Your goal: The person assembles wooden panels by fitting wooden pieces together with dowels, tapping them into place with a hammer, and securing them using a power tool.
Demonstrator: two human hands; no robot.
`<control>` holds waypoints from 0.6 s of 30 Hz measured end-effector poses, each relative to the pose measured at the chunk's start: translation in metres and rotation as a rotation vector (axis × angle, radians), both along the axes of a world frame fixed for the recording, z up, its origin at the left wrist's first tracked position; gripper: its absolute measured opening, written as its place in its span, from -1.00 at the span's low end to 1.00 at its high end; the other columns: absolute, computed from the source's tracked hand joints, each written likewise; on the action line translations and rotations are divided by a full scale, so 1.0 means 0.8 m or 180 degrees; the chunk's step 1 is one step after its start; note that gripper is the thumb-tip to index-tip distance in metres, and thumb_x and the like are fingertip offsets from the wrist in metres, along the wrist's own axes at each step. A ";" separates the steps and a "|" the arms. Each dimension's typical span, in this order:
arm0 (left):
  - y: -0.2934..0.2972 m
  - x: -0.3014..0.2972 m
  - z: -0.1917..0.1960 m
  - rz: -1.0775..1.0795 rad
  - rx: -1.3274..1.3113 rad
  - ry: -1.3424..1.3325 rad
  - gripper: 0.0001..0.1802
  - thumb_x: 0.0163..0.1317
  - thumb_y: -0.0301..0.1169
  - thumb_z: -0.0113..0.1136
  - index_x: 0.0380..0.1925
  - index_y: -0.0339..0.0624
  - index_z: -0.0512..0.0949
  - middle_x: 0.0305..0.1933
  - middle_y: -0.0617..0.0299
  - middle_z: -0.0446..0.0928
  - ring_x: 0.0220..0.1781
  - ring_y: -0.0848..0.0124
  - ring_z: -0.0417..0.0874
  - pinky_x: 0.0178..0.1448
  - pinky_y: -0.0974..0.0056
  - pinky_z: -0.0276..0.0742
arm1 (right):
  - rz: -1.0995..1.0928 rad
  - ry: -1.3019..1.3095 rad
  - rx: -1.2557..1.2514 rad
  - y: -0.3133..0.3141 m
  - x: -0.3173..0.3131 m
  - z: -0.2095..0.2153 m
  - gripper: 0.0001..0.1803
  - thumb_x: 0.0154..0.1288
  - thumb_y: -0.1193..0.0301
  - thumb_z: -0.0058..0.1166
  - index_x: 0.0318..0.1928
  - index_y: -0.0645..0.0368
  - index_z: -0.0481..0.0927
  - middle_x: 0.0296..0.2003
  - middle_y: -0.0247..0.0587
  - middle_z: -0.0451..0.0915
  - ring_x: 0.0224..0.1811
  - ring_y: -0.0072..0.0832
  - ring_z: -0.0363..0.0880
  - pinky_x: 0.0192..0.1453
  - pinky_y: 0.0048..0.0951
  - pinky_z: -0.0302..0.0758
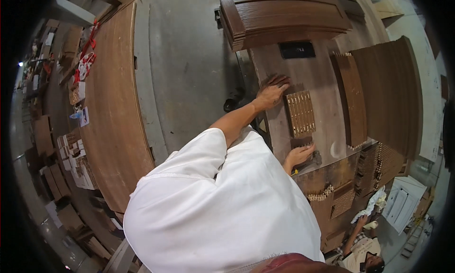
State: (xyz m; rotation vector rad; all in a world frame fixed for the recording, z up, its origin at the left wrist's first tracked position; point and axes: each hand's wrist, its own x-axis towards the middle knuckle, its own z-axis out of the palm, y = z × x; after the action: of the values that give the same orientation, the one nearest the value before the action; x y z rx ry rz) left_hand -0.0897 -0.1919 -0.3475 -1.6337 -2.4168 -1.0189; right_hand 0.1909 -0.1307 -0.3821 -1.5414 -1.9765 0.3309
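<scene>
A block of thin brown wooden strips (300,114), packed side by side with pale notched edges facing up, rests on the wooden worktable (327,86) ahead of me. My left hand (271,94) is at the far left corner of the block, by the table's edge. Its fingers stretch out over the tabletop, with nothing visible in them. Near the block's close end is my right hand (300,155), low over the table. Its fingers are extended and apart, and I see nothing held there. A small gap shows between the block and each hand.
Dark brown panels (289,14) are stacked at the far end, beside a black flat rectangular object (297,50). Long notched boards (350,100) and a large brown panel (391,90) lie right. Another person (365,254) is at lower right. A second table (111,97) stands left.
</scene>
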 end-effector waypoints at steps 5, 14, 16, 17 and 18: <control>0.003 0.010 -0.008 -0.0137 -0.0255 -0.1492 -0.54 0.35 -0.29 -0.16 0.23 -0.15 0.28 0.06 -0.18 0.49 0.11 -0.07 0.50 0.21 -0.03 0.33 | -0.0485 0.1216 -0.0487 0.020 -0.007 0.035 -0.50 0.52 0.24 -0.36 0.23 0.42 0.28 0.21 0.22 0.35 0.27 -0.01 0.32 0.33 -0.21 0.27; 0.034 -0.025 0.047 -0.0629 -0.0107 -0.3322 -0.29 0.44 0.10 -0.36 0.38 -0.20 0.07 0.31 -0.12 0.29 0.38 0.16 0.26 0.39 0.22 0.13 | -0.0930 0.3747 -0.0761 0.042 -0.052 -0.003 -0.37 0.45 0.03 -0.15 0.18 0.40 0.29 0.18 0.03 0.35 0.31 -0.28 0.27 0.34 -0.29 0.18; 0.053 -0.029 0.051 -0.0950 0.0025 -0.3601 -0.24 0.43 0.13 -0.37 0.41 -0.22 0.02 0.42 -0.05 0.17 0.48 0.26 0.12 0.45 0.28 0.02 | -0.1031 0.3717 -0.0732 0.035 -0.066 0.008 -0.33 0.44 0.02 -0.15 0.23 0.40 0.26 0.23 0.02 0.32 0.33 -0.30 0.26 0.34 -0.29 0.19; 0.060 -0.025 0.040 -0.1334 0.0116 -0.3877 -0.22 0.43 0.13 -0.38 0.41 -0.25 -0.02 0.47 0.01 0.05 0.51 0.29 -0.01 0.48 0.29 -0.09 | -0.0816 0.3336 -0.0883 0.028 -0.074 0.025 -0.32 0.45 0.03 -0.16 0.27 0.40 0.21 0.27 0.03 0.28 0.35 -0.29 0.24 0.36 -0.30 0.17; 0.067 -0.024 0.029 -0.1720 0.0192 -0.4158 -0.21 0.44 0.12 -0.39 0.42 -0.27 -0.06 0.51 0.07 -0.07 0.54 0.33 -0.13 0.51 0.30 -0.20 | -0.0607 0.2956 -0.1032 0.021 -0.082 0.037 -0.30 0.46 0.03 -0.17 0.32 0.39 0.16 0.31 0.03 0.23 0.36 -0.27 0.22 0.37 -0.30 0.15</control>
State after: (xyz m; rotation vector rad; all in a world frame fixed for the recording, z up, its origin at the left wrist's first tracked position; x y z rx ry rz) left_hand -0.1085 -0.1383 -0.3242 -1.9618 -2.3175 -2.9416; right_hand 0.1257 -0.1137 -0.3527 -1.3663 -1.0723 1.0955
